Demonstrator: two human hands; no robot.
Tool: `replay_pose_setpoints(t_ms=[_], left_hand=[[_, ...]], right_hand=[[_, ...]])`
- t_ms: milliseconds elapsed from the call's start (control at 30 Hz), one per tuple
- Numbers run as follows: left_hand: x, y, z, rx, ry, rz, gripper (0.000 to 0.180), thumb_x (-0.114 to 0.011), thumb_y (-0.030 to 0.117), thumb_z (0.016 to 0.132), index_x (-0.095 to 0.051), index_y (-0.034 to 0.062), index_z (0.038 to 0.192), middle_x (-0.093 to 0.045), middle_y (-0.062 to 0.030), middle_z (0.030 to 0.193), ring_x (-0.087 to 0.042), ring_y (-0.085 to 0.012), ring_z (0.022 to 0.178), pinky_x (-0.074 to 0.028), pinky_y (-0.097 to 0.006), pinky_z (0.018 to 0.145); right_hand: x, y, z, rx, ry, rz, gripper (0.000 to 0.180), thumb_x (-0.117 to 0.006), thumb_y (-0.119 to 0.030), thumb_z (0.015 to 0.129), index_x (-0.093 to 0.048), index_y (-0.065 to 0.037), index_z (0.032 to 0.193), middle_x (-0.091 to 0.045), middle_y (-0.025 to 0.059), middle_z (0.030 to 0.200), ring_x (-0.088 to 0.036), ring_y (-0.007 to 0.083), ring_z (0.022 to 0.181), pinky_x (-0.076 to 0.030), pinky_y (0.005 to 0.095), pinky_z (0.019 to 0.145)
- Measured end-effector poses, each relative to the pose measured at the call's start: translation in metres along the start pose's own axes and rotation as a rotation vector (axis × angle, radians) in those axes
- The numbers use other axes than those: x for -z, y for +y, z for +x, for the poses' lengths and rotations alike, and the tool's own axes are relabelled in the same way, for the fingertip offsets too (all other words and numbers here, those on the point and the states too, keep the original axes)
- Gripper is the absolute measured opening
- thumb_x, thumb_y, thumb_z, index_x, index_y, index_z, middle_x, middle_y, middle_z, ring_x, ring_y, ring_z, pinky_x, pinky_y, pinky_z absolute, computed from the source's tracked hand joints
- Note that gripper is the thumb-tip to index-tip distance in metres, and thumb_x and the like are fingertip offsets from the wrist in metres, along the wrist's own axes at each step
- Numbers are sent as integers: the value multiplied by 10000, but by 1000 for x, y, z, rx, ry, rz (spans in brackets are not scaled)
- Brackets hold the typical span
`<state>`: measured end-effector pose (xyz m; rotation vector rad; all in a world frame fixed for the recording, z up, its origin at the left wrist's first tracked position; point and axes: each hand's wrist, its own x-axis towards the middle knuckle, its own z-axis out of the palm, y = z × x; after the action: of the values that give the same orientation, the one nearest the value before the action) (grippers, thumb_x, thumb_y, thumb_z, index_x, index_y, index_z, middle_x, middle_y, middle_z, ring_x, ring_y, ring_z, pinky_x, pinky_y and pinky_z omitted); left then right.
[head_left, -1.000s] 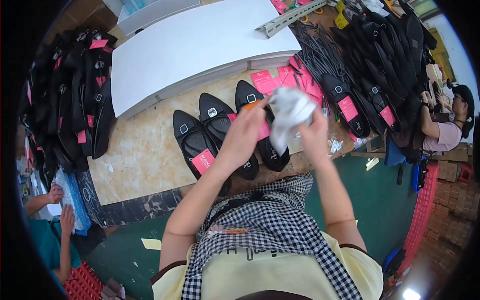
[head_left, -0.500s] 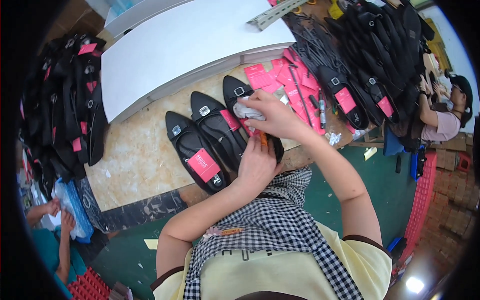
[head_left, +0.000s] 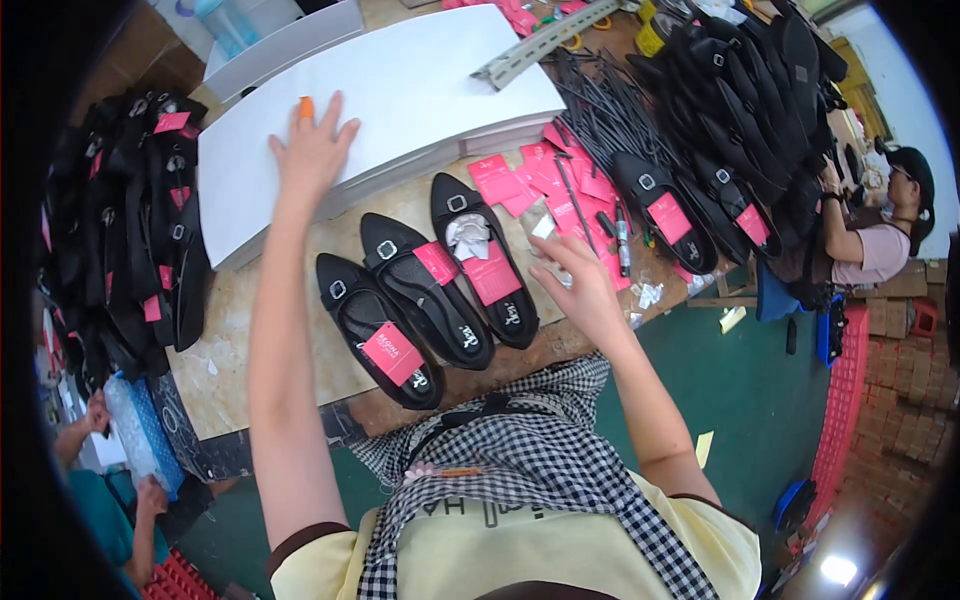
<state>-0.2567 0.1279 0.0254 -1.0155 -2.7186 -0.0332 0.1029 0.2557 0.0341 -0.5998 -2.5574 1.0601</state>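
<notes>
Three black pointed flat shoes lie side by side on the stone worktop, each with a pink card inside. The right shoe has crumpled white paper stuffed in its toe. The middle shoe and the left shoe lie beside it. My left hand is stretched far forward, fingers spread flat on a stack of large white sheets. My right hand hovers open just right of the stuffed shoe, holding nothing.
Loose pink cards and thin black strips lie right of the shoes. Heaps of black shoes fill the left side and the far right. A person in a cap sits at right. Another person's hands work at lower left.
The crumpled white paper went from my hands into the right shoe's toe. My left hand has since reached forward onto the white sheets, and my right hand drew back, open.
</notes>
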Motion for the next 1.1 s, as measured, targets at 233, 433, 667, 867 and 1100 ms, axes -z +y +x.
replay_pose_setpoints(t_ms=[233, 433, 667, 867, 1100], left_hand=[[101, 91, -105, -496, 91, -748, 131, -669, 150, 771, -629, 54, 849, -605, -141, 922, -621, -322, 893, -510, -428, 790], [134, 80, -184, -430, 260, -1188, 100, -688, 104, 785, -695, 116, 884, -600, -231, 1233, -531, -303, 1284, -396, -455, 1058], [99, 59, -192, 290, 262, -1222, 330, -573, 58, 901, -562, 43, 1231, -638, -80, 985, -631, -186, 825, -504, -291, 730], [84, 63, -172, 352, -425, -1695, 428, -447, 318, 1022, -525, 61, 1356, -547, -134, 1243, -550, -220, 1092, -420, -322, 973], [47, 68, -145, -194, -109, -461, 374, -803, 313, 738, -630, 57, 947, -532, -217, 1208, -372, -397, 1343, -286, -528, 1125]], right_hand=[[1, -31, -9, -207, 106, 945, 881, -695, -270, 896, -148, -129, 1572, -324, 161, 1543, -428, 288, 1358, -422, 375, 1044], [-2, -113, -16, -611, -93, 1235, 441, -626, -278, 941, -549, -45, 1307, -651, 61, 1171, -644, 151, 1035, -531, 300, 875], [-12, -95, 10, 114, -267, 529, 868, -740, -84, 798, -251, -6, 1512, -238, 187, 1584, -261, 260, 1464, -314, 430, 1140], [-19, -54, 14, -15, -81, 450, 520, -633, 8, 810, -527, 34, 1318, -600, 193, 1263, -593, 244, 1178, -489, 378, 965], [12, -4, 33, -215, 305, 1016, 414, -554, -51, 908, -513, -7, 1317, -614, 160, 1239, -651, 268, 1088, -561, 416, 923]])
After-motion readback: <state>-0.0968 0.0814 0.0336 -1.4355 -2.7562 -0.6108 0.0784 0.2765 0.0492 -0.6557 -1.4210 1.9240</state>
